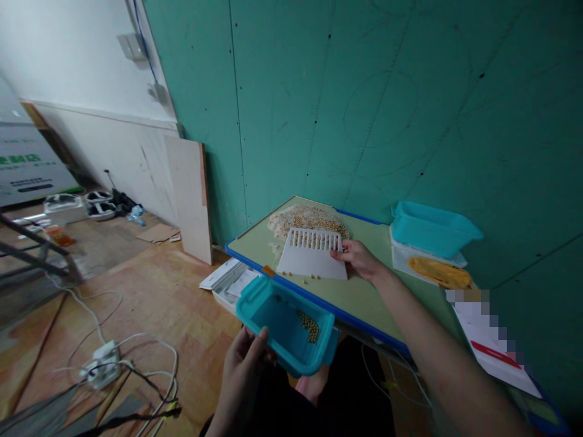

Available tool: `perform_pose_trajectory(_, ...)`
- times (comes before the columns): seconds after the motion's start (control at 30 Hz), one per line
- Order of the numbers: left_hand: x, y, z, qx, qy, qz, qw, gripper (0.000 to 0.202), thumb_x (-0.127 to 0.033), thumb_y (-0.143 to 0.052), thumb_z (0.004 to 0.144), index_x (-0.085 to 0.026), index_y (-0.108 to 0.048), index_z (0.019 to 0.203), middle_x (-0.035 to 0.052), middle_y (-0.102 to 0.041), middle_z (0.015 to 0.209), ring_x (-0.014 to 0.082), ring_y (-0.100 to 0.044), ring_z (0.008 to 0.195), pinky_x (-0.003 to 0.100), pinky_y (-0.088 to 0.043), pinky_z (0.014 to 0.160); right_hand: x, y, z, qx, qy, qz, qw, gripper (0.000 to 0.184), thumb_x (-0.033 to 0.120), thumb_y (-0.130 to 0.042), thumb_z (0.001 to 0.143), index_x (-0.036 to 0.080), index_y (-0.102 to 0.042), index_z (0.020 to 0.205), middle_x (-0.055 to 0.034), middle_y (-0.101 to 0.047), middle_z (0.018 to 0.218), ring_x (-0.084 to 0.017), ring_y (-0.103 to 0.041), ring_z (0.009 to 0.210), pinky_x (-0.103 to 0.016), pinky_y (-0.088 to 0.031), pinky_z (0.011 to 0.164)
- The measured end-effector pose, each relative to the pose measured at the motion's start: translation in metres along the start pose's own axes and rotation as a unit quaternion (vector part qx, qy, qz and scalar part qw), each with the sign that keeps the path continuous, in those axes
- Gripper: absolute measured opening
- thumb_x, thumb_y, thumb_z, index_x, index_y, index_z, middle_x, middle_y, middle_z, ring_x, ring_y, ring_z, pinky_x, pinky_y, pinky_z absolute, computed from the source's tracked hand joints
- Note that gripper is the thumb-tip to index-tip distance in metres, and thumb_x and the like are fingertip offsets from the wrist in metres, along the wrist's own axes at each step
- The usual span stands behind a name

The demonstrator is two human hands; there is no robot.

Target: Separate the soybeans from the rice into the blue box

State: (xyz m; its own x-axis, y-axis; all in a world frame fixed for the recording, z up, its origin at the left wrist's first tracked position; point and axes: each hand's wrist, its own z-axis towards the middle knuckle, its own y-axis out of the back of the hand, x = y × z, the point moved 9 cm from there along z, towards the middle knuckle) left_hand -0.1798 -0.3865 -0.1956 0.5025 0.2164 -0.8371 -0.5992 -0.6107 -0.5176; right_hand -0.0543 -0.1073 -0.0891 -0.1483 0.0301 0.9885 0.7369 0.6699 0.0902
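Observation:
My left hand (243, 358) grips the near rim of a teal plastic box (285, 321), held just below the table's blue front edge (291, 285). Some yellow beans (310, 326) lie inside the box. My right hand (359, 258) holds a white comb-toothed scraper (312, 255) by its right side, flat on the green tabletop. The scraper's teeth point toward a pile of beans mixed with pale grains (307, 218) at the table's far side. A few loose beans (312, 277) lie beside the scraper's near edge.
A second teal box (430, 227) sits on a white tray (401, 258) with a yellow lid (439, 273) at the table's right. Papers (492, 346) lie nearer me. A power strip and cables (104, 364) cross the wooden floor; a board (189, 197) leans on the green wall.

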Motion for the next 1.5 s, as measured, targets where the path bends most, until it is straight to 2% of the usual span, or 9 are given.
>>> perform_pose_trajectory(0.2, 0.001, -0.001, -0.003, -0.002, 0.008, -0.002, 1.0, 0.029, -0.04, -0.077, 0.073, -0.017, -0.059, 0.073, -0.0035, -0.058, 0.05, 0.0102, -0.052, 0.046, 0.02, -0.04, 0.047, 0.005, 0.002, -0.004, -0.008, 0.008, -0.012, 1.0, 0.052, 0.039, -0.088, 0.048, 0.012, -0.067, 0.088, -0.0056, -0.072, 0.08, -0.017, -0.064, 0.067, -0.027, -0.049, 0.059)
perform_pose_trajectory(0.4, 0.0, -0.004, -0.005, 0.005, 0.013, -0.002, 1.0, 0.029, -0.041, -0.075, 0.075, -0.017, -0.059, 0.071, -0.0038, -0.056, 0.051, 0.0089, -0.049, 0.045, 0.019, -0.037, 0.046, 0.003, 0.022, -0.018, -0.042, 0.021, -0.045, 0.998, 0.055, 0.046, -0.086, 0.051, 0.013, -0.067, 0.091, -0.0084, -0.072, 0.088, -0.021, -0.067, 0.073, -0.031, -0.053, 0.06)
perform_pose_trajectory(0.63, 0.001, -0.005, -0.004, -0.007, 0.011, -0.015, 1.0, 0.031, -0.041, -0.08, 0.067, -0.017, -0.06, 0.07, -0.0038, -0.057, 0.051, 0.0094, -0.051, 0.044, 0.019, -0.039, 0.044, 0.005, 0.038, -0.047, -0.079, 0.029, -0.098, 0.992, 0.052, 0.051, -0.081, 0.057, 0.014, -0.067, 0.09, -0.0064, -0.073, 0.073, -0.021, -0.068, 0.062, -0.03, -0.052, 0.052)
perform_pose_trajectory(0.8, 0.003, -0.007, -0.004, -0.013, 0.015, -0.018, 1.0, 0.032, -0.04, -0.082, 0.066, -0.017, -0.061, 0.071, -0.0036, -0.058, 0.051, 0.0102, -0.054, 0.044, 0.02, -0.044, 0.045, 0.012, 0.041, -0.079, -0.134, 0.066, -0.155, 0.977, 0.046, 0.053, -0.075, 0.064, 0.015, -0.069, 0.09, -0.0085, -0.074, 0.073, -0.024, -0.07, 0.063, -0.032, -0.054, 0.052)
perform_pose_trajectory(0.93, 0.005, -0.01, -0.005, -0.014, 0.03, -0.02, 0.999, 0.033, -0.041, -0.082, 0.066, -0.017, -0.06, 0.073, -0.0039, -0.058, 0.052, 0.0091, -0.054, 0.046, 0.018, -0.043, 0.046, 0.016, 0.034, -0.104, -0.173, 0.112, -0.208, 0.956, 0.04, 0.05, -0.069, 0.072, 0.015, -0.069, 0.092, -0.0101, -0.075, 0.08, -0.026, -0.072, 0.072, -0.032, -0.057, 0.06)
perform_pose_trajectory(1.1, 0.003, -0.012, -0.008, -0.025, 0.034, -0.022, 0.999, 0.034, -0.042, -0.082, 0.065, -0.017, -0.058, 0.071, -0.0048, -0.055, 0.053, 0.0085, -0.052, 0.048, 0.018, -0.041, 0.047, 0.017, 0.016, -0.133, -0.208, 0.141, -0.289, 0.924, 0.031, 0.045, -0.062, 0.082, 0.018, -0.07, 0.094, -0.0082, -0.076, 0.087, -0.025, -0.072, 0.08, -0.031, -0.057, 0.068)
perform_pose_trajectory(1.27, -0.001, -0.018, -0.008, -0.003, 0.026, -0.025, 0.999, 0.03, -0.04, -0.078, 0.071, -0.017, -0.057, 0.069, -0.0046, -0.054, 0.054, 0.0089, -0.05, 0.048, 0.019, -0.041, 0.048, 0.03, -0.012, -0.161, -0.221, 0.231, -0.375, 0.87, 0.025, 0.043, -0.059, 0.086, 0.021, -0.07, 0.085, -0.0059, -0.076, 0.08, -0.022, -0.072, 0.07, -0.026, -0.054, 0.06)
perform_pose_trajectory(1.4, 0.001, -0.012, -0.003, 0.003, 0.018, -0.017, 1.0, 0.03, -0.04, -0.078, 0.071, -0.017, -0.059, 0.067, -0.0036, -0.055, 0.055, 0.01, -0.051, 0.049, 0.02, -0.042, 0.048, 0.036, -0.028, -0.173, -0.219, 0.292, -0.411, 0.836, 0.021, 0.04, -0.059, 0.088, 0.023, -0.07, 0.081, -0.0041, -0.075, 0.077, -0.019, -0.072, 0.066, -0.024, -0.053, 0.061)
perform_pose_trajectory(1.5, 0.001, -0.004, 0.002, 0.009, 0.016, -0.007, 1.0, 0.028, -0.039, -0.077, 0.073, -0.017, -0.06, 0.07, -0.0038, -0.056, 0.055, 0.0099, -0.052, 0.049, 0.02, -0.042, 0.049, 0.038, -0.026, -0.17, -0.234, 0.298, -0.399, 0.835, 0.019, 0.038, -0.06, 0.088, 0.023, -0.07, 0.083, -0.0041, -0.076, 0.081, -0.018, -0.072, 0.07, -0.023, -0.053, 0.064)
